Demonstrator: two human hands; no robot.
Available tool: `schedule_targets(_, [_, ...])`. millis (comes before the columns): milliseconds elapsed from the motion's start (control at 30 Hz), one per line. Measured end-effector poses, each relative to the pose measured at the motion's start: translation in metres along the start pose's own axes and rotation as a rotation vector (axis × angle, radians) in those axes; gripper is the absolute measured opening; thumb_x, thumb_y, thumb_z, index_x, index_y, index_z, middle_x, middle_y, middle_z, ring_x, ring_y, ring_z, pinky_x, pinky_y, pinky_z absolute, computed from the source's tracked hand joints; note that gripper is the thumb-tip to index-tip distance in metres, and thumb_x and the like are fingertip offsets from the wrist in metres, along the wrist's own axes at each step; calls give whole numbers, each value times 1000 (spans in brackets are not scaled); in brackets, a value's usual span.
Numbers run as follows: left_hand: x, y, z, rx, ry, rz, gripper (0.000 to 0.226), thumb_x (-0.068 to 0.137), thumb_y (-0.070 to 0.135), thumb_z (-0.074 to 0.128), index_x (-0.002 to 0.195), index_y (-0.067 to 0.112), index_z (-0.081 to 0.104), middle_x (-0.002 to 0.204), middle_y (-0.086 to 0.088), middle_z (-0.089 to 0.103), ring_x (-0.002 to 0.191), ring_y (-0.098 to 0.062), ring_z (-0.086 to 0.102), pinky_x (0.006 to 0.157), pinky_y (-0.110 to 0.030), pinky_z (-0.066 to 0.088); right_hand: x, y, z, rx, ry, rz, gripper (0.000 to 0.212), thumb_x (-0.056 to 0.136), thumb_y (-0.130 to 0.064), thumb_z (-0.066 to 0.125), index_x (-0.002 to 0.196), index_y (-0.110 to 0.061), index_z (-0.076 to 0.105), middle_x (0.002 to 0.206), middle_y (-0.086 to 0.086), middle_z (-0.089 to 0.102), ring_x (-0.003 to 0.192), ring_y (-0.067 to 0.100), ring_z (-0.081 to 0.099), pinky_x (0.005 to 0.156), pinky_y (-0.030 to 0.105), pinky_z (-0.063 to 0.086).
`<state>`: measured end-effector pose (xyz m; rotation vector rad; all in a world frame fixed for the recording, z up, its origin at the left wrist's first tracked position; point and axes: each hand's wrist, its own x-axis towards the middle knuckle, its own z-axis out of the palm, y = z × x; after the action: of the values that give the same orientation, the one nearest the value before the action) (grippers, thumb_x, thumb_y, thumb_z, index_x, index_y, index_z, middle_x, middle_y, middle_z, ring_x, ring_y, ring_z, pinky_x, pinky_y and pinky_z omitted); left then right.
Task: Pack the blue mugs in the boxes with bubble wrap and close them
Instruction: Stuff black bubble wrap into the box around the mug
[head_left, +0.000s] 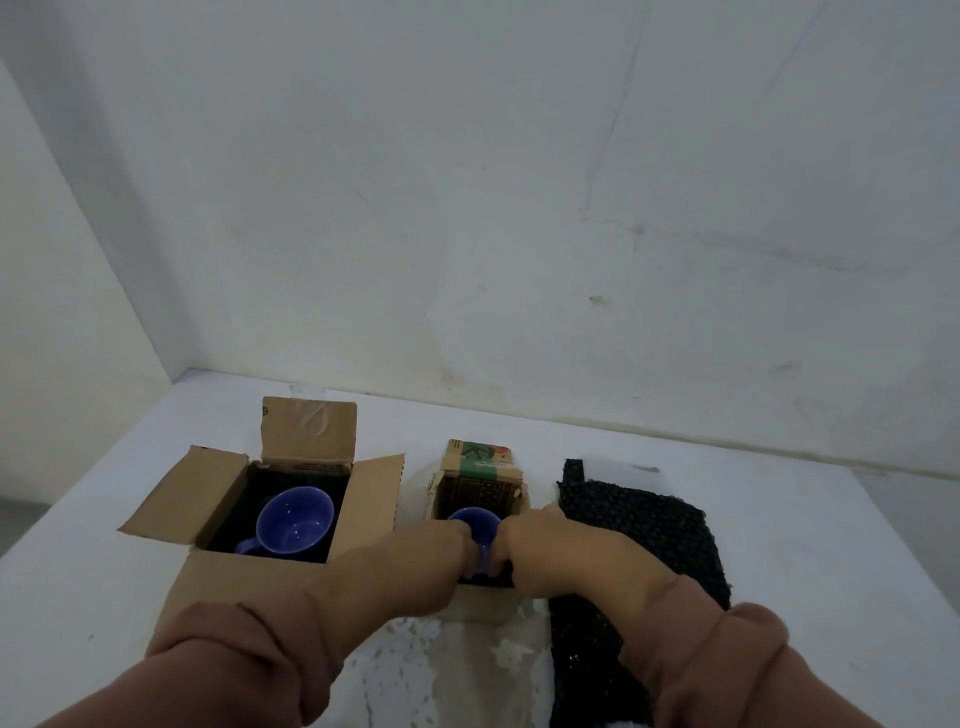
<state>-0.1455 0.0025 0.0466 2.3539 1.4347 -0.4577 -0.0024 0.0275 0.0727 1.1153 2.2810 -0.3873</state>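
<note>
A blue mug (293, 521) sits upright in the large open cardboard box (369, 499) on the left, on dark lining. A second blue mug (475, 522) is inside the smaller open box (480, 480) in the middle. My left hand (431, 556) and my right hand (540, 540) reach into that small box and grip this mug from either side. My fingers and the mug's lower part are hidden by my hands. Black bubble wrap (644, 525) lies flat on the table to the right of the small box.
The white table (779, 561) ends at a white wall behind the boxes; its left edge runs diagonally beside the big box. The large box's flaps stand up and out. Chipped paint marks the table front between my sleeves.
</note>
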Motion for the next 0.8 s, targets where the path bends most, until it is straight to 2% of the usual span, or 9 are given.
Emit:
schedule_targets(33, [-3, -1, 4, 25, -21, 4, 39, 93, 2, 48, 129, 14, 54, 124, -10, 53, 102, -28, 60, 92, -35, 49, -2, -2, 2, -44, -38, -10, 37, 91, -8, 46, 124, -21, 58, 126, 9, 56, 112, 32, 48, 103, 46, 31])
schedule_targets(100, [-7, 0, 12, 68, -31, 28, 32, 93, 6, 46, 123, 12, 57, 117, -9, 56, 95, -24, 60, 90, -36, 51, -2, -8, 10, -112, -61, -32, 31, 92, -10, 43, 117, -14, 61, 111, 8, 59, 97, 29, 50, 101, 46, 31])
schedule_targets(167, [-10, 1, 16, 141, 47, 79, 28, 93, 8, 45, 116, 12, 61, 107, -8, 62, 94, -21, 56, 90, -37, 49, -1, -10, 15, -115, -55, -39, 26, 94, -13, 41, 107, -8, 63, 96, 8, 55, 84, 26, 44, 98, 46, 29])
schedule_targets(233, [-11, -1, 18, 233, 137, 107, 27, 92, 9, 46, 114, 13, 61, 104, -7, 65, 99, -22, 50, 91, -37, 41, -1, -9, 16, -87, -43, -40, 26, 94, -14, 41, 107, -7, 62, 95, 10, 54, 82, 26, 42, 96, 45, 28])
schedule_targets(367, [-12, -3, 23, 259, 212, 84, 25, 92, 11, 45, 111, 17, 62, 103, -4, 66, 102, -22, 47, 93, -38, 31, 0, -9, 16, -95, -24, -53, 29, 93, -14, 42, 117, -15, 57, 106, 12, 62, 96, 32, 51, 99, 47, 25])
schedule_targets(500, [-10, 0, 27, 235, 225, 44, 21, 92, 13, 46, 103, 16, 63, 99, -5, 66, 102, -23, 46, 97, -42, 28, 4, -12, 23, -49, -26, -16, 23, 93, -16, 42, 105, -9, 61, 99, 12, 64, 99, 31, 54, 108, 51, 17])
schedule_targets(700, [-9, 3, 30, 226, 212, -9, 20, 91, 17, 48, 103, 18, 64, 105, -1, 64, 107, -23, 44, 105, -48, 21, 4, -9, 26, -80, 30, -20, 25, 93, -15, 43, 110, -13, 60, 108, 11, 63, 103, 31, 53, 106, 49, 22])
schedule_targets(733, [-9, 4, 30, 224, 201, -22, 21, 91, 17, 48, 104, 18, 64, 105, 0, 64, 108, -23, 44, 106, -49, 20, 2, -8, 27, -43, 47, -35, 27, 92, -15, 44, 112, -14, 62, 111, 10, 63, 105, 30, 53, 105, 48, 25])
schedule_targets(800, [-7, 5, 29, 197, 200, -48, 25, 91, 20, 45, 107, 20, 65, 105, 2, 63, 107, -21, 43, 107, -48, 19, -4, 0, 28, 232, 165, -49, 34, 88, -11, 48, 116, -19, 64, 118, 6, 63, 112, 26, 53, 105, 42, 33])
